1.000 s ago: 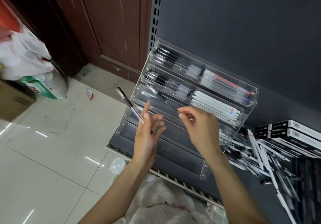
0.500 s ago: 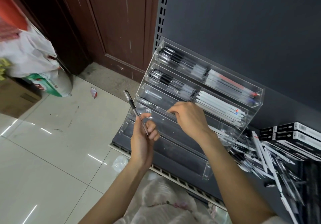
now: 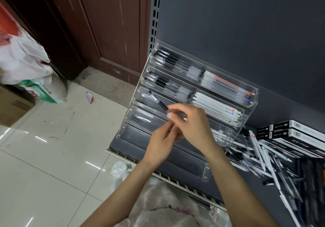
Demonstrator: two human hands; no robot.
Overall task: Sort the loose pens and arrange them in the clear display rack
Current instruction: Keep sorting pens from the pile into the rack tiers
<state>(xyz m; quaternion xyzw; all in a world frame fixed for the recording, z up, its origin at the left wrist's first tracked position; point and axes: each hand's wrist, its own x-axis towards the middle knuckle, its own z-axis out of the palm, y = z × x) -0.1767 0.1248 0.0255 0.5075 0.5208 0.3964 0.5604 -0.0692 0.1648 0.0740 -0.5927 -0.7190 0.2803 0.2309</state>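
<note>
Nearest: crumpled plastic bag at bottom edge, w/ both forearms reaching over it. Left hand sits just under and touching the right hand; left fingers curled in toward the right's, but what they pinch, if anything, is hidden, so cannot tell. Right hand pinches a black pen at its near end, thumb and forefinger narrow on the barrel, pen angled up-left w/ far end over the third tier of the clear display rack. Rack stands on a dark shelf; lower two tiers look bare, third tier left bay holds maybe one clear pen, upper two tiers filled: black pens left, white pens and red/blue-capped ones right. Loose pen pile lies right of rack, near black boxes. Far: brown door, tile floor. Judgement: step = laying this pen in third-tier left bay. To do well: lower it parallel to the tier's front lip, cap end same way as black pens above, let go only once the barrel lies flat; keep wrist clear of the white pens beside.
</note>
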